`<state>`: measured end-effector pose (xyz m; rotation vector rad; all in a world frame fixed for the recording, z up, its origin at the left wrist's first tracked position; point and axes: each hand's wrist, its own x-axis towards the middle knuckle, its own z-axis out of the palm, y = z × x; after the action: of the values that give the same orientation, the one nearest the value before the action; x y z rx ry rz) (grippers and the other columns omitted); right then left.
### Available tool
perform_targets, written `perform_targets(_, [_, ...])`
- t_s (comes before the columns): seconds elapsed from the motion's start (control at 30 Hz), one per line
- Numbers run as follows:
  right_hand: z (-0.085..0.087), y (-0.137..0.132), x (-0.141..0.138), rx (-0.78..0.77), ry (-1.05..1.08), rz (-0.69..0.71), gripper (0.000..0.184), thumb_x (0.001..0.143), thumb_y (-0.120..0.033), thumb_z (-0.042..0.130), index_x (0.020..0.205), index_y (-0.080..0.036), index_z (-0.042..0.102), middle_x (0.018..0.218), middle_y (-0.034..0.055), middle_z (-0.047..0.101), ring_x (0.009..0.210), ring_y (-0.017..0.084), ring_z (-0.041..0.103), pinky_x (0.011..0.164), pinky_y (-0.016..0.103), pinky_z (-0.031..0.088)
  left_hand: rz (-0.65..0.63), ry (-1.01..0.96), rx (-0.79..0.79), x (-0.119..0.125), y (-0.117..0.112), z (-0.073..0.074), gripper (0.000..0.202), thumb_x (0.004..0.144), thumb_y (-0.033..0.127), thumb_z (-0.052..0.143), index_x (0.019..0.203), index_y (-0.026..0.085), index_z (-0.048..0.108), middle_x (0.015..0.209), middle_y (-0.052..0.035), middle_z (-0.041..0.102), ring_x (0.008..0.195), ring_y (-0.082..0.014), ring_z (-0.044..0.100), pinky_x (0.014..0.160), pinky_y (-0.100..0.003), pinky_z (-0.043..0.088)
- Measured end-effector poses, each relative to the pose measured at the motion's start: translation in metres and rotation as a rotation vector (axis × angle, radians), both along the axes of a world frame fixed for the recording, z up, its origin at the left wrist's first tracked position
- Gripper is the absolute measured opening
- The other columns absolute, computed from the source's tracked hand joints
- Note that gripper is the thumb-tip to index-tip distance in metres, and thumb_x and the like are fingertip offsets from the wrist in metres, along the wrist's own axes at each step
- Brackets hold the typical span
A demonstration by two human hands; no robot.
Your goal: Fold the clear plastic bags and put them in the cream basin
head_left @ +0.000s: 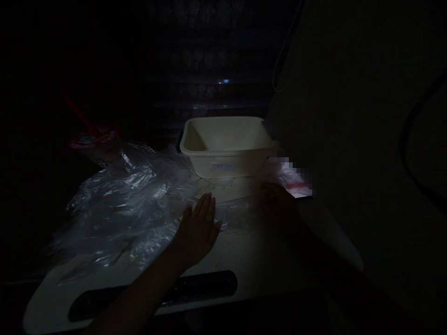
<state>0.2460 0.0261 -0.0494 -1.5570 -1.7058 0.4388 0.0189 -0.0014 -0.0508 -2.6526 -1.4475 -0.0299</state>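
Observation:
The scene is very dark. My left hand (pixel 199 228) lies flat and open on a white work surface (pixel 244 260), its fingers stretched toward the edge of a pile of clear plastic bags (pixel 122 204). My right hand (pixel 279 202) rests in shadow to the right, on a clear plastic sheet; its fingers are too dark to make out. A cream rectangular plastic tub (pixel 226 144) stands just beyond both hands, and looks empty.
A dark slot-shaped handle opening (pixel 153 295) runs along the near edge of the white surface. A red-and-white packet (pixel 92 137) lies at the back left. A dark wall (pixel 349 139) rises at the right, with a cable (pixel 408 139).

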Motion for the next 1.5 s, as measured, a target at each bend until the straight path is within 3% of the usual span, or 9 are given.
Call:
perform_targets(0.07, [0.004, -0.006, -0.006, 0.138, -0.136, -0.001, 0.03, 0.072, -0.021, 0.035, 0.097, -0.015, 0.051, 0.094, 0.0082, 0.057, 0.083, 0.017, 0.054, 0.069, 0.032, 0.046, 0.003, 0.007, 0.002, 0.0, 0.0, 0.001, 0.05, 0.084, 0.034, 0.021, 0.124, 0.003, 0.021, 0.132, -0.0168, 0.017, 0.121, -0.0246, 0.011, 0.089, -0.043, 0.024])
perform_targets(0.13, [0.008, -0.014, -0.019, 0.217, -0.266, 0.097, 0.034, 0.075, -0.02, 0.031, 0.103, -0.013, 0.049, 0.102, 0.01, 0.054, 0.095, 0.019, 0.049, 0.08, 0.036, 0.041, 0.008, 0.009, -0.002, 0.0, 0.0, 0.001, 0.05, 0.084, 0.033, 0.021, 0.124, 0.003, 0.022, 0.132, -0.0169, 0.018, 0.121, -0.0248, 0.011, 0.089, -0.043, 0.024])
perform_targets(0.27, [0.012, -0.03, -0.055, 0.222, -0.485, 0.341, 0.042, 0.079, -0.02, 0.028, 0.116, -0.003, 0.038, 0.122, 0.015, 0.038, 0.115, 0.019, 0.03, 0.093, 0.036, 0.03, 0.002, -0.002, -0.007, 0.001, 0.0, 0.003, 0.05, 0.083, 0.031, 0.022, 0.124, 0.002, 0.022, 0.131, -0.0179, 0.018, 0.121, -0.0254, 0.012, 0.088, -0.043, 0.025])
perform_targets(0.4, [0.008, -0.037, -0.073, 0.203, -0.644, 0.46, 0.056, 0.077, -0.04, 0.034, 0.119, -0.002, 0.034, 0.127, 0.0164, 0.029, 0.12, 0.026, 0.016, 0.097, 0.047, 0.014, -0.018, -0.005, -0.016, 0.0, 0.001, 0.003, 0.048, 0.082, 0.028, 0.023, 0.123, 0.002, 0.024, 0.131, -0.0186, 0.018, 0.121, -0.0261, 0.013, 0.087, -0.045, 0.026])
perform_targets(0.63, [0.003, -0.032, -0.063, 0.144, -0.768, 0.434, 0.053, 0.079, -0.04, 0.031, 0.121, -0.007, 0.033, 0.13, 0.0134, 0.027, 0.12, 0.026, 0.015, 0.095, 0.051, 0.009, -0.039, -0.042, -0.043, -0.005, 0.001, 0.001, 0.048, 0.083, 0.027, 0.023, 0.125, 0.005, 0.019, 0.133, -0.0154, 0.016, 0.121, -0.0223, 0.011, 0.089, -0.042, 0.024])
perform_targets(0.83, [0.003, -0.025, -0.043, 0.157, -0.849, 0.48, 0.049, 0.08, -0.036, 0.032, 0.121, -0.009, 0.033, 0.13, 0.011, 0.027, 0.12, 0.024, 0.015, 0.095, 0.049, 0.012, -0.05, -0.076, -0.083, -0.006, 0.001, 0.002, 0.049, 0.082, 0.025, 0.026, 0.127, 0.008, 0.013, 0.134, -0.0136, 0.012, 0.122, -0.0206, 0.008, 0.089, -0.044, 0.024])
perform_targets(1.0, [-0.002, -0.022, -0.029, 0.149, -0.881, 0.489, 0.047, 0.082, -0.035, 0.025, 0.12, -0.009, 0.033, 0.129, 0.0111, 0.028, 0.119, 0.024, 0.017, 0.093, 0.05, 0.013, -0.138, -0.098, -0.123, -0.005, 0.001, 0.006, 0.049, 0.082, 0.02, 0.025, 0.128, 0.011, 0.01, 0.135, -0.0101, 0.009, 0.122, -0.0182, 0.003, 0.093, -0.045, 0.017])
perform_targets(1.23, [0.009, -0.027, -0.049, 0.133, -0.787, 0.416, 0.045, 0.084, -0.031, 0.021, 0.12, -0.007, 0.033, 0.127, 0.0115, 0.032, 0.119, 0.022, 0.02, 0.095, 0.047, 0.012, -0.13, -0.112, -0.096, -0.004, 0.0, 0.005, 0.047, 0.084, 0.025, 0.023, 0.127, 0.009, 0.013, 0.134, -0.0113, 0.014, 0.122, -0.0177, 0.008, 0.093, -0.044, 0.017])
perform_targets(1.5, [0.009, -0.034, -0.07, 0.116, -0.736, 0.432, 0.055, 0.08, -0.041, 0.028, 0.119, -0.003, 0.035, 0.126, 0.0172, 0.031, 0.118, 0.027, 0.02, 0.095, 0.048, 0.012, -0.092, -0.051, -0.075, -0.002, 0.0, 0.008, 0.047, 0.081, 0.022, 0.024, 0.124, 0.004, 0.022, 0.132, -0.0162, 0.019, 0.121, -0.0228, 0.014, 0.09, -0.046, 0.021])
